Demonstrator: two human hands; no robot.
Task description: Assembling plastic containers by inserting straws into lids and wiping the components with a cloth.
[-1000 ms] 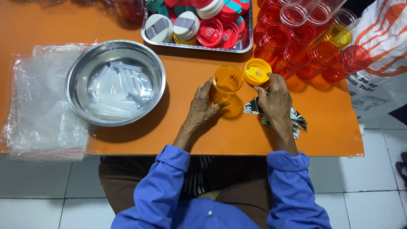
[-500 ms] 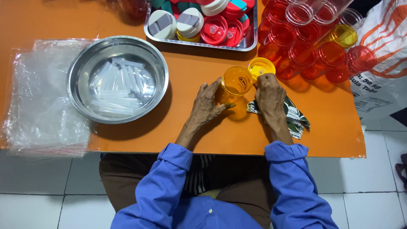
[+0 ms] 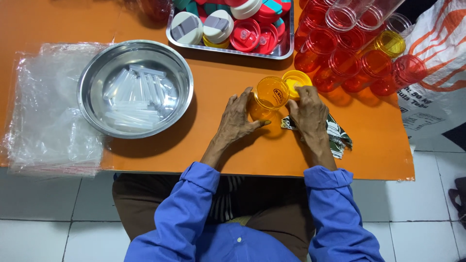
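Observation:
My left hand [image 3: 237, 120] is wrapped around a clear yellow plastic cup [image 3: 270, 95] that stands upright on the orange table [image 3: 204, 145]. My right hand [image 3: 308, 112] pinches a round yellow lid [image 3: 295, 79] right beside the cup's rim. Under the right wrist lies a crumpled dark patterned wrapper [image 3: 336, 132]. Both arms wear blue sleeves.
A steel bowl [image 3: 97, 73] holding several clear plastic straws sits at left, on a pile of clear plastic bags [image 3: 43, 126]. A metal tray [image 3: 286, 46] of red, white and teal lids is at the back. Several red cups [image 3: 340, 63] and one yellow cup [image 3: 389, 43] stand at right.
The cup and both hands have stayed at the same spot on the table; the lid remains at the cup's right rim. The camera view has shifted slightly.

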